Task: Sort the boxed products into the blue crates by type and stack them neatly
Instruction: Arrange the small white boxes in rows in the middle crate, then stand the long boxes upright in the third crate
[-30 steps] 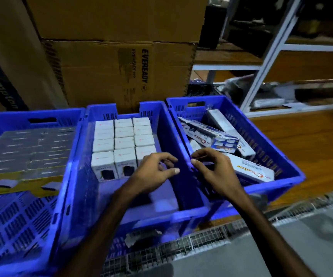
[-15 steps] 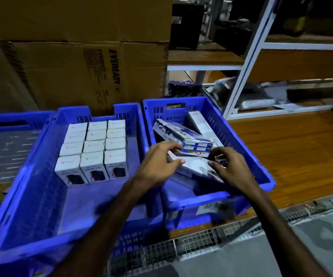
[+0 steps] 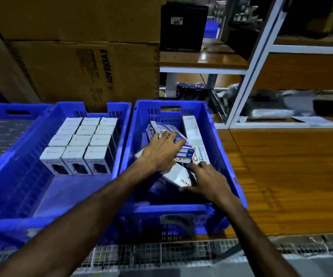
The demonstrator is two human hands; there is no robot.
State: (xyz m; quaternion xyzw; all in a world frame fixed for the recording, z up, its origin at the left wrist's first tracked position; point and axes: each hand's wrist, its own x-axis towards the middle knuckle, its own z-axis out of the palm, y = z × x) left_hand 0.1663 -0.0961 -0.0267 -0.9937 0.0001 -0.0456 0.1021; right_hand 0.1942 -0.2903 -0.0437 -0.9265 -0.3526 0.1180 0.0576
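Observation:
Both my hands are inside the right blue crate (image 3: 224, 154), among several long white-and-blue boxes lying loose. My left hand (image 3: 161, 151) lies on top of a tilted printed box (image 3: 183, 154), fingers spread over it and thumb side wrapping its edge. My right hand (image 3: 205, 180) holds the near end of a white box (image 3: 176, 175), thumb under it and fingers along its side. Another long white box (image 3: 192, 132) leans against the crate's right wall. The middle blue crate (image 3: 19, 168) holds small white boxes (image 3: 79, 144) standing in neat rows at its far end.
A third blue crate (image 3: 0, 112) at far left holds flat grey packs. Large Eveready cardboard cartons (image 3: 93, 72) stand behind the crates. A white metal shelf frame (image 3: 249, 72) rises at the right over the wooden tabletop (image 3: 289, 176). A wire mesh edge (image 3: 161, 254) runs along the front.
My view has swung right. Both hands moved from the wall between the crates into the right crate; the left now lies on the printed box and the right holds the white one.

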